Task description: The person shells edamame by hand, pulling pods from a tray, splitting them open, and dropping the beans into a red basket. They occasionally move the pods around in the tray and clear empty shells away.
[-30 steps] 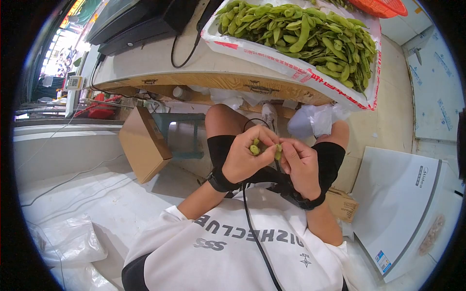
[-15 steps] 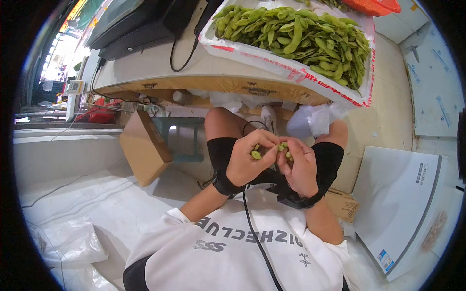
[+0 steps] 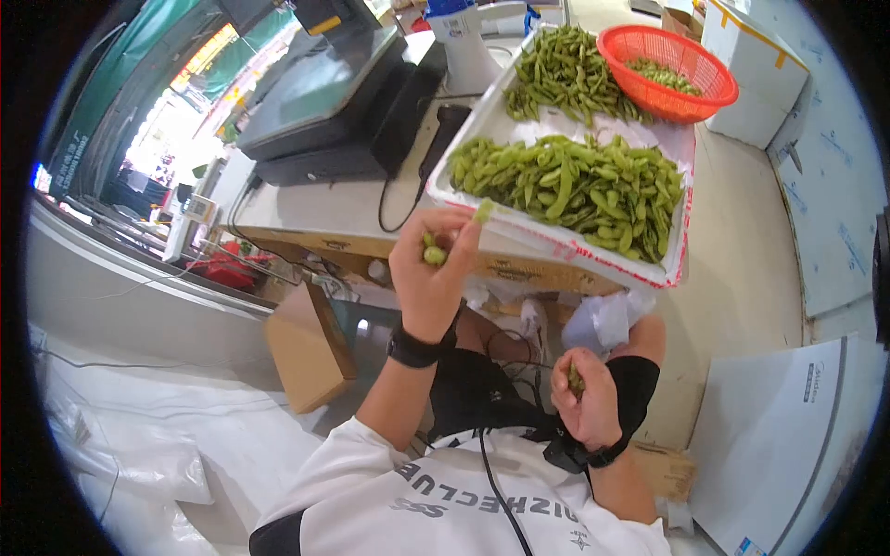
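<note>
My left hand (image 3: 431,278) is raised at the front edge of the white foam tray (image 3: 547,236). Its thumb and forefinger pinch a light-green edamame pod (image 3: 483,212), and green beans (image 3: 433,251) show in the curled palm. Lower down, above my right thigh, my right hand (image 3: 586,398) is curled round greenish edamame pods (image 3: 576,381), mostly covered by the fingers. A heap of fuzzy edamame pods (image 3: 593,190) fills the near part of the tray; a second, darker heap (image 3: 570,74) lies behind it.
A red basket (image 3: 672,69) holding shelled beans rests on the tray's far right corner. Left of the tray stands a black scale-like machine (image 3: 320,102) with a cable. A cardboard box (image 3: 311,347) is by my left knee, and a white Midea appliance (image 3: 765,435) at right.
My hands have come apart: the left has risen to the tray edge with a pod, while the right has dropped lower. The view has tilted up, showing the whole basket.
</note>
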Demonstrator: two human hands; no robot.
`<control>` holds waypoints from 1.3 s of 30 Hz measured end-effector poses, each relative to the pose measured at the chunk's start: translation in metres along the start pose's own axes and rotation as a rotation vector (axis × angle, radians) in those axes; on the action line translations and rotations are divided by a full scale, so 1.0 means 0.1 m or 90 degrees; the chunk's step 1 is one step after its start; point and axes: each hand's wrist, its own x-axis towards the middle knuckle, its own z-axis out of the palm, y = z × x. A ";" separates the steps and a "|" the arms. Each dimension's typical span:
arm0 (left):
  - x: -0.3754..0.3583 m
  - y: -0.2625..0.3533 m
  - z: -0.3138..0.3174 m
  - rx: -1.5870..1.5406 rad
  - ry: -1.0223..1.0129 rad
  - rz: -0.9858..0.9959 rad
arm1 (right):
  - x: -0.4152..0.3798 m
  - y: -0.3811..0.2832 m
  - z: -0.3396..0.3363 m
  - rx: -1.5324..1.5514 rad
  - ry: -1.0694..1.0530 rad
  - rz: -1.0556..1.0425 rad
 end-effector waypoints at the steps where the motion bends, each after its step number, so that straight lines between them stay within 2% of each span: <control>1: 0.16 0.01 0.07 0.056 0.004 0.053 | -0.01 0.01 -0.02 0.005 -0.014 0.002; 5: 0.73 -0.21 0.32 0.191 0.028 0.182 | -0.07 0.00 -0.04 0.003 -0.027 0.021; 9: 0.97 -0.36 0.42 0.321 -0.019 0.078 | -0.13 -0.02 -0.15 0.016 -0.040 0.026; 12: 1.00 -0.50 0.39 0.355 -0.030 0.102 | -0.14 -0.06 -0.24 0.027 -0.056 0.022; 13: 0.97 -0.44 0.39 0.300 -0.038 0.033 | -0.14 -0.08 -0.26 0.030 -0.061 0.020; 16: 0.86 -0.36 0.27 0.146 0.013 0.000 | -0.15 -0.17 -0.20 0.027 -0.039 0.025; 18: 0.57 -0.02 0.15 0.028 -0.054 -0.157 | -0.12 -0.17 -0.19 0.028 -0.037 0.019; 20: 0.14 0.20 0.13 0.047 -0.125 -0.199 | -0.09 -0.15 -0.19 0.017 -0.046 0.022; 24: -0.63 0.30 0.11 0.013 -0.524 -0.300 | -0.07 -0.08 -0.20 -0.083 -0.098 0.025; 26: -0.90 0.27 0.09 0.010 -0.653 -0.442 | -0.12 -0.10 -0.17 -0.226 -0.100 -0.010; 28: -1.14 0.20 0.12 0.017 -0.649 -0.406 | -0.11 -0.01 -0.15 -0.375 -0.126 -0.218; 30: -1.24 0.22 0.12 0.093 -0.682 -0.310 | -0.15 0.00 -0.20 -0.462 -0.125 -0.203; 31: -1.31 0.21 0.10 0.050 -0.662 -0.343 | -0.20 0.00 -0.20 -0.464 -0.116 -0.157; 32: -1.34 0.18 0.08 0.075 -0.677 -0.298 | -0.23 0.02 -0.20 -0.471 -0.118 -0.195; 34: -1.36 0.27 0.08 0.037 -0.679 -0.367 | -0.28 0.09 -0.23 -0.426 -0.124 -0.166; 35: -1.41 0.29 0.07 0.021 -0.672 -0.360 | -0.31 0.10 -0.22 -0.405 -0.123 -0.169; 38: -1.41 0.37 -0.01 -0.055 -0.695 -0.497 | -0.42 0.16 -0.24 -0.400 -0.087 -0.218; 39: -1.50 0.32 -0.01 -0.108 -0.656 -0.449 | -0.42 0.21 -0.27 -0.382 -0.067 -0.273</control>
